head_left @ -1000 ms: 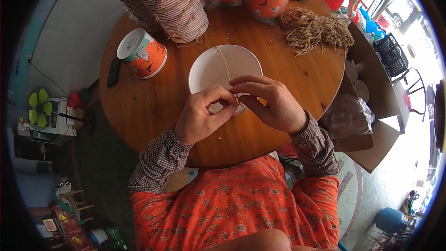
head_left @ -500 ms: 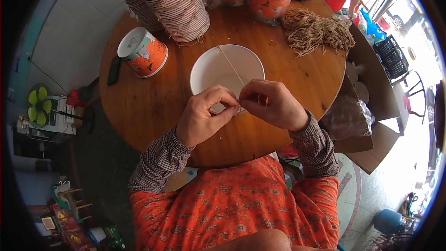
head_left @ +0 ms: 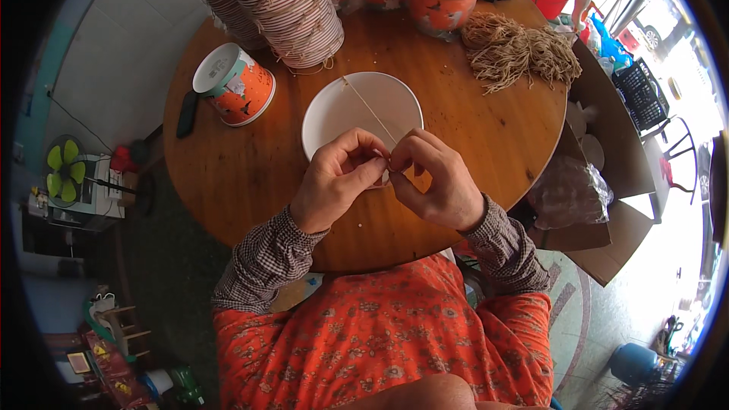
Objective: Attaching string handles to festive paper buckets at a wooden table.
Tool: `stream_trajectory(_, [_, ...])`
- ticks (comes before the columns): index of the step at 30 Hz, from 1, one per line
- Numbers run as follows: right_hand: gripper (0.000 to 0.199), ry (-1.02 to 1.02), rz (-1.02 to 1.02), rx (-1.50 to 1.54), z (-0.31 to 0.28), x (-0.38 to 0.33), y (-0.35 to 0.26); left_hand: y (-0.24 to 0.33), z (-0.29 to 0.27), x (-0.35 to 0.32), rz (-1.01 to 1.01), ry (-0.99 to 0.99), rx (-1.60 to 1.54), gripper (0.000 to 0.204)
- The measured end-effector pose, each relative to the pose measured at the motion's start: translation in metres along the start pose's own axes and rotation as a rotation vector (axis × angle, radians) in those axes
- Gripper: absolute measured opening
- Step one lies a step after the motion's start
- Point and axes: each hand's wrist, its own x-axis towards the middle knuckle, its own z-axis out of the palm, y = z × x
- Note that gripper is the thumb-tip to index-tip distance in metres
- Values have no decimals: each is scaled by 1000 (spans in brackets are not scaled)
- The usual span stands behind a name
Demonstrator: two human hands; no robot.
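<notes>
A white paper bowl (head_left: pixel 342 110) stands upright on the round wooden table (head_left: pixel 486 137), with a thin tan string (head_left: pixel 364 102) stretched across its mouth. My left hand (head_left: pixel 334 182) and my right hand (head_left: pixel 433 178) meet at the bowl's near rim, fingertips pinched together on the near end of the string. The string's far end runs over the far rim toward the stacked bowls.
Stacks of orange and white paper bowls (head_left: pixel 292 11) lean along the table's far edge. One bowl (head_left: pixel 235 87) lies apart at the left beside a dark phone (head_left: pixel 186 114). A bundle of tan strings (head_left: pixel 516 49) lies far right. A cardboard box (head_left: pixel 607 159) stands right.
Both hands shifted slightly to the right and closer together at the bowl's near rim. The bowl stayed in place.
</notes>
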Motion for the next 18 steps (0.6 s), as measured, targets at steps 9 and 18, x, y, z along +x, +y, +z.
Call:
stream_trajectory(9, [14,95,3,108,4,-3,7,-2,6,2,115,27,64,11])
stream_trajectory(18, [12,182,53,114,10,-5,7,-10,6,2,255,168,438,11])
